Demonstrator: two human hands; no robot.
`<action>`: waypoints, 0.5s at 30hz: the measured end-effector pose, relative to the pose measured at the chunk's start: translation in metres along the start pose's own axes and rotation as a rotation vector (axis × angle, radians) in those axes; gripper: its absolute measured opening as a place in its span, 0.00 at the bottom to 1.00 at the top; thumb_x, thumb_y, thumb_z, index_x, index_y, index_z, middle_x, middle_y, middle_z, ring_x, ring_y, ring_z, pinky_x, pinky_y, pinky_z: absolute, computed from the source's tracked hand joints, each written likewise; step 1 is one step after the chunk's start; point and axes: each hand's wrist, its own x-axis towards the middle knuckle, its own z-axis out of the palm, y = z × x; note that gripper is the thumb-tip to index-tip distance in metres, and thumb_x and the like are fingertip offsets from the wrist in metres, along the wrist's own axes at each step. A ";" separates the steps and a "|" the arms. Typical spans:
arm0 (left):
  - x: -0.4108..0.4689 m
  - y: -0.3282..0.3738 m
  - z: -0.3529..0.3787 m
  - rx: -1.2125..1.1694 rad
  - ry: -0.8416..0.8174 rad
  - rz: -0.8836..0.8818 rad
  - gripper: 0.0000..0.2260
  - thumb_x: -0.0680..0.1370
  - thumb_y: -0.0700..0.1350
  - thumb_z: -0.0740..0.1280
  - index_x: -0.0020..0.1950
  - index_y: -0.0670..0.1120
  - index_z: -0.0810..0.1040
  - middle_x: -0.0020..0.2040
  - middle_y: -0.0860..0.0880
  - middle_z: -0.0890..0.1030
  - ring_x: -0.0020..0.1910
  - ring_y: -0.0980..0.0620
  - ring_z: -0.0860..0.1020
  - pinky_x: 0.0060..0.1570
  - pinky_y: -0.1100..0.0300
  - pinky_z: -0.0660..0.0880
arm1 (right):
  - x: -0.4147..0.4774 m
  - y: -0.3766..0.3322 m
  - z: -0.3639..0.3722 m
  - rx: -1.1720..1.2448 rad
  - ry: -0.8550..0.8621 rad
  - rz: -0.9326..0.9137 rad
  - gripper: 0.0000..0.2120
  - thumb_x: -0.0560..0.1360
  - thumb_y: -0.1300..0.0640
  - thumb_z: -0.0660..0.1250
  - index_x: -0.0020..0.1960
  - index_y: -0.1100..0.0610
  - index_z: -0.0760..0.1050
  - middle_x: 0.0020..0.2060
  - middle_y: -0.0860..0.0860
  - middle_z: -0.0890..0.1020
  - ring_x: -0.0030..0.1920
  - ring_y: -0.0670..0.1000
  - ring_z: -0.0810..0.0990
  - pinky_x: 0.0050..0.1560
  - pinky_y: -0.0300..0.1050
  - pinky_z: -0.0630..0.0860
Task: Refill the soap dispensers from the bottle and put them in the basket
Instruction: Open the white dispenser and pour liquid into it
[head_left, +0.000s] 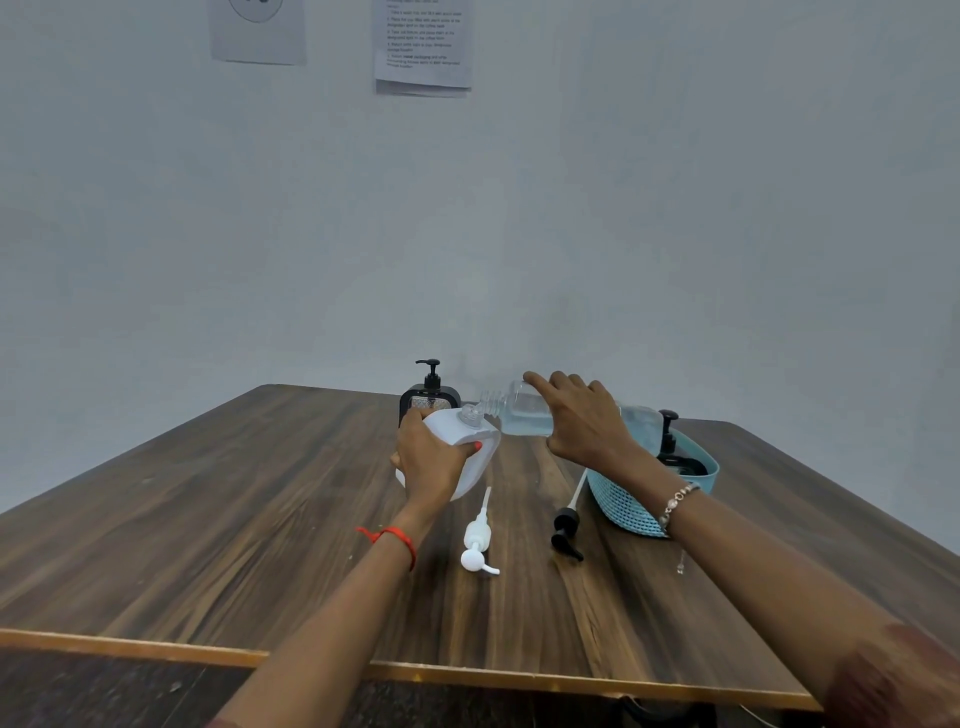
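Observation:
My left hand (430, 457) grips a white soap dispenser (483, 441) with its pump off, tilted toward the right. My right hand (582, 423) holds a clear bottle (519, 408) of pale liquid on its side, its threaded neck touching the dispenser's open mouth. A white pump (478, 540) and a black pump (566, 527) lie loose on the table in front of me. A black dispenser (430, 397) with its pump on stands behind the white one. Another black dispenser (670, 447) sits in the light blue basket (623, 504) at the right.
The wooden table (260, 519) stands against a pale wall, with its front edge near me. Two printed sheets (423, 47) hang on the wall above. A small clear object (680, 564) lies on the table near the basket.

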 end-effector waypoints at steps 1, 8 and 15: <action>0.000 0.000 0.000 -0.001 -0.005 0.001 0.23 0.62 0.44 0.79 0.49 0.49 0.69 0.48 0.51 0.75 0.47 0.53 0.73 0.53 0.51 0.73 | 0.000 0.000 0.000 -0.001 0.001 -0.001 0.36 0.67 0.61 0.66 0.72 0.51 0.58 0.55 0.55 0.75 0.52 0.56 0.74 0.49 0.48 0.70; 0.000 -0.002 -0.001 -0.004 -0.020 -0.015 0.25 0.63 0.43 0.79 0.54 0.43 0.71 0.50 0.50 0.74 0.48 0.53 0.72 0.49 0.55 0.72 | 0.000 0.000 0.000 -0.001 0.005 -0.009 0.35 0.67 0.61 0.66 0.71 0.51 0.58 0.55 0.55 0.75 0.52 0.56 0.74 0.48 0.47 0.69; -0.001 0.000 -0.004 -0.009 -0.025 -0.035 0.27 0.63 0.43 0.79 0.57 0.41 0.72 0.55 0.44 0.78 0.54 0.46 0.76 0.54 0.48 0.75 | 0.000 -0.002 -0.001 0.004 0.004 -0.010 0.35 0.67 0.61 0.66 0.71 0.52 0.58 0.55 0.55 0.75 0.52 0.56 0.74 0.49 0.48 0.70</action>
